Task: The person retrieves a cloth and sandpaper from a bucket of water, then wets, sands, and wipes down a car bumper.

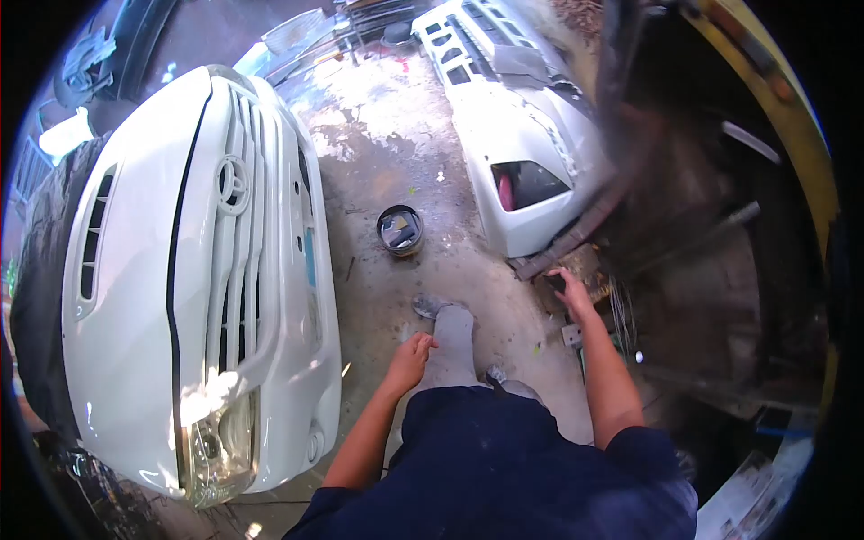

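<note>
Beside my left leg, my left hand (414, 360) hangs with its fingers curled in, and nothing shows in it. My right hand (570, 290) reaches out to the right, near the lower end of a white bumper (533, 225). A small dark object (556, 282) shows between its thumb and fingers; its kind is unclear. To my left is the white front of a vehicle, with a hood (135, 243), slatted grille (236, 261) and headlight (216, 450). A round black bucket (400, 230) stands on the floor ahead, with dark pieces and a tan one inside.
The concrete floor (378, 162) runs between the vehicle and the bumper, with wet-looking patches farther off. A dark beam (576, 229) lies along the bumper's right side. Loose wires (621, 310) hang right of my right hand. A yellow frame (792, 108) curves along the far right.
</note>
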The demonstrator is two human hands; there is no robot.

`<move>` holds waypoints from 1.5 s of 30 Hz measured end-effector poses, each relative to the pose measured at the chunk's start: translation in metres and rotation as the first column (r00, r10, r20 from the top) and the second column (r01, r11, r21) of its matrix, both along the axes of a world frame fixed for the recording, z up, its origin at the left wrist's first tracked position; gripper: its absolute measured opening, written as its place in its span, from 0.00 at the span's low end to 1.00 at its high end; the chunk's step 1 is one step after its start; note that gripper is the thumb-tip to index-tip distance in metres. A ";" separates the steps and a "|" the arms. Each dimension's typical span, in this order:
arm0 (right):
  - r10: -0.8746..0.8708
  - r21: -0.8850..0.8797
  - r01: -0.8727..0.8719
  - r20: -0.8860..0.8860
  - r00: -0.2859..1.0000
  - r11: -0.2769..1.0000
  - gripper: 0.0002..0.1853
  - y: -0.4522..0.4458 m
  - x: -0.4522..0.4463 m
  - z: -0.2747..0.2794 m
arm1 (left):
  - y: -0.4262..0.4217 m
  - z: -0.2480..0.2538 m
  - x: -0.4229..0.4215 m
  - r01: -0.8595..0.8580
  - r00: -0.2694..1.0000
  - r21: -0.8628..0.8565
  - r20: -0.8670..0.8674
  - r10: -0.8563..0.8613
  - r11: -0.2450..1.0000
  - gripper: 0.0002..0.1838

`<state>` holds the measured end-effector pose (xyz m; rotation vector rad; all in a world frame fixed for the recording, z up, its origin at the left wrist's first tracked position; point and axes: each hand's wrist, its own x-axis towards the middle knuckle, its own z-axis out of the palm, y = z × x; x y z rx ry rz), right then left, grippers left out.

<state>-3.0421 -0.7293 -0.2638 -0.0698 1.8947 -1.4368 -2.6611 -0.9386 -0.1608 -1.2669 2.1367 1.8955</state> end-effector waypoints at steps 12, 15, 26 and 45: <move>-0.140 0.009 0.203 0.754 0.642 0.979 0.21 -0.275 0.043 -0.127 | -0.243 -0.324 -0.140 0.031 0.971 -0.177 0.239 0.013 0.984 0.17; -0.193 0.102 0.190 0.803 0.564 0.977 0.21 -0.310 0.041 -0.167 | -0.303 -0.404 -0.181 -0.100 0.943 -0.123 0.304 0.133 0.987 0.15; -0.223 0.206 0.089 0.858 0.462 0.975 0.22 -0.369 -0.004 -0.343 | -0.431 -0.716 -0.226 0.524 0.425 0.140 0.812 -0.401 0.840 0.27; -0.143 0.235 -0.148 0.876 0.462 0.961 0.22 -0.398 -0.015 -0.358 | -0.489 -0.623 -0.242 -0.032 0.691 0.298 0.696 -0.194 0.954 0.35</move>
